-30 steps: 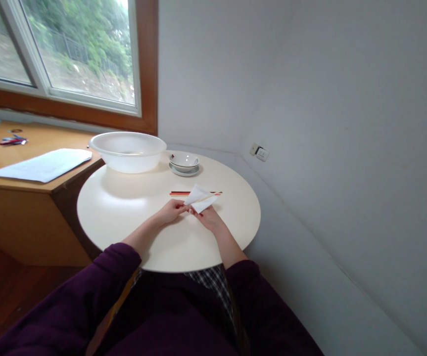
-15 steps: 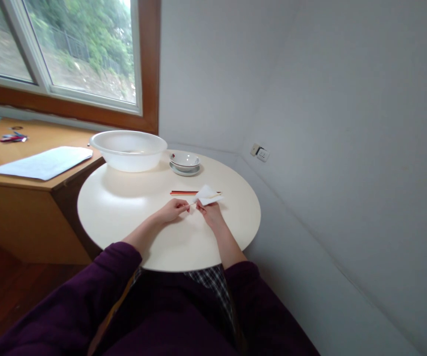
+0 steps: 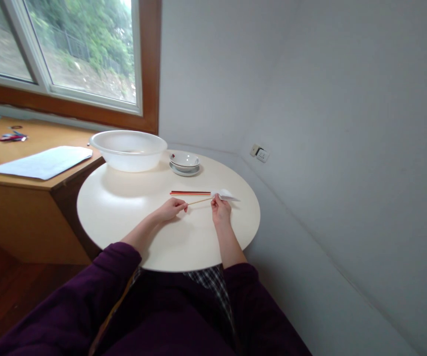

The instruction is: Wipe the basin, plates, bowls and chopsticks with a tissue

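Observation:
My left hand is closed on the near end of a thin, light wooden chopstick. The stick slants up to the right, above the table, into my right hand. That hand pinches a white tissue wrapped about the stick's far part, which is hidden. Just beyond the stick, several reddish chopsticks lie side by side on the table. Their right ends are covered by the tissue.
The round white table carries a large translucent basin at the back left. Right of it, a white bowl rests on a stack of dishes. A wooden desk with paper adjoins on the left; walls stand behind and right.
My right hand has slid to the right along the chopstick with the tissue, baring more of the stick between my hands. My left hand has hardly moved.

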A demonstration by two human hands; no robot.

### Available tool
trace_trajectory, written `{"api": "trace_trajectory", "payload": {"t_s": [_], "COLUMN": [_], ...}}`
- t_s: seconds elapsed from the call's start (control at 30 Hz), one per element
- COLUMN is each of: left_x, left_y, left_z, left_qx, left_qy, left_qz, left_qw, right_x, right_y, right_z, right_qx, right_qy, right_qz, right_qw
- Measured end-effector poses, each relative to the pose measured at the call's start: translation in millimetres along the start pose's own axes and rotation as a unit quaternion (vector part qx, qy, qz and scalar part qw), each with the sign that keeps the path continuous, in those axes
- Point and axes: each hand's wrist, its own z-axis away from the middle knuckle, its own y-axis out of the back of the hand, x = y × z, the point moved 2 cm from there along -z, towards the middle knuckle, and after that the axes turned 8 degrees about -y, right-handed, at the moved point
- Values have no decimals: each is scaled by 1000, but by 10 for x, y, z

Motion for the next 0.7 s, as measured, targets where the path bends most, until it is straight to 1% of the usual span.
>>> {"api": "trace_trajectory", "payload": {"t_s": [0.23,0.43,0.6,0.7], "left_x": [-58,-36,8,13], "left_y": [-5,-66,-101,-79], "left_z": [-12,-2,11,4], "left_qx": [3,12,13,42], "left_qy": [6,2,-7,-11], "left_qz": [-11,-6,21,51], "left_qw": [1000,1000,1000,998], "right_x": [12,3,-30,-52], "right_y": [46,53,131,175], "right_z": [-71,-78,-99,-114], "right_qx": [80,125,168,185], "right_qy": [61,104,105,89], "right_qz": [37,67,57,41], "right_qw": [994,984,978,978]}}
